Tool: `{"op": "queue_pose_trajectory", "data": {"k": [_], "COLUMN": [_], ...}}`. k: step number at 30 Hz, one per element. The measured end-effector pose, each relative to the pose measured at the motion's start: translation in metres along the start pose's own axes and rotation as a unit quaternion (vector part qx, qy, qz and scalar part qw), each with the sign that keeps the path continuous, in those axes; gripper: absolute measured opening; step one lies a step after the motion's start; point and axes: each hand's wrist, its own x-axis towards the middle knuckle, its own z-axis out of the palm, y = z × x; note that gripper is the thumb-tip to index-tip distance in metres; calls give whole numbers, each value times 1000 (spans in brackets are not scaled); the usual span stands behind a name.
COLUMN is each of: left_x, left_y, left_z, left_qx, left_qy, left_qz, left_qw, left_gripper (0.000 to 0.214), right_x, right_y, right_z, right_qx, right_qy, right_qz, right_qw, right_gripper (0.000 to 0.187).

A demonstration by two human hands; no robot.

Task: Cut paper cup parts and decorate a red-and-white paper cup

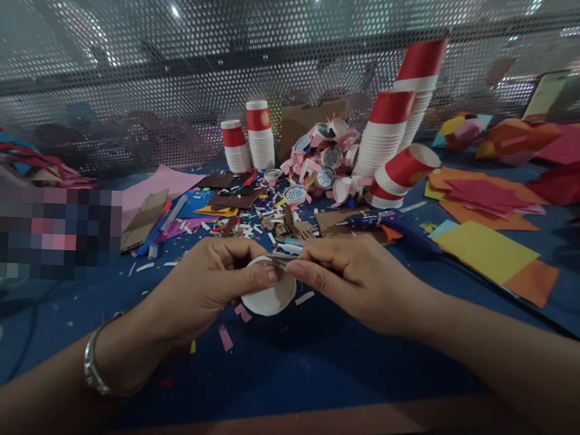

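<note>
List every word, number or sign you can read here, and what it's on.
Nothing reads clearly.
Gold emblem on the red-banded cup: blurred.
Blue round prints on the cut cup bottoms: too small.
White cup piece in the left hand: no print shows.

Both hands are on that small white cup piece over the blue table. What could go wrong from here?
1. The thin metal tool, its kind unclear, held in the right hand, lies against the small white round paper cup piece, close to the thumb of the left hand: a slip might nick it.
2. The tall stack of red-and-white paper cups leans; a bump might topple it.
</note>
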Motion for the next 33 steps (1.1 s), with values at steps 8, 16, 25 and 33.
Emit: {"op": "queue_pose_trajectory", "data": {"k": [8, 16, 25, 33], "left_x": [-1, 0, -5, -3], "left_y": [3, -1, 1, -1], "left_z": [5, 6, 7, 4], "left_qx": [-66, -74, -51, -30], "left_qy": [12, 14, 37, 2], "left_qz": [-1, 34, 18, 19], "left_qw": [998, 997, 998, 999], "left_gripper": [26, 20, 29, 27], "right_x": [3, 4, 3, 2], "right_y": [0, 1, 1, 1], "right_z": [-1, 1, 3, 4], "right_qx": [47, 104, 36, 43], "right_qy": [-5, -15, 22, 10], "right_qz": [34, 59, 29, 31], "right_qw": [998, 993, 999, 999], "right_gripper": [53, 55, 50, 48]}}
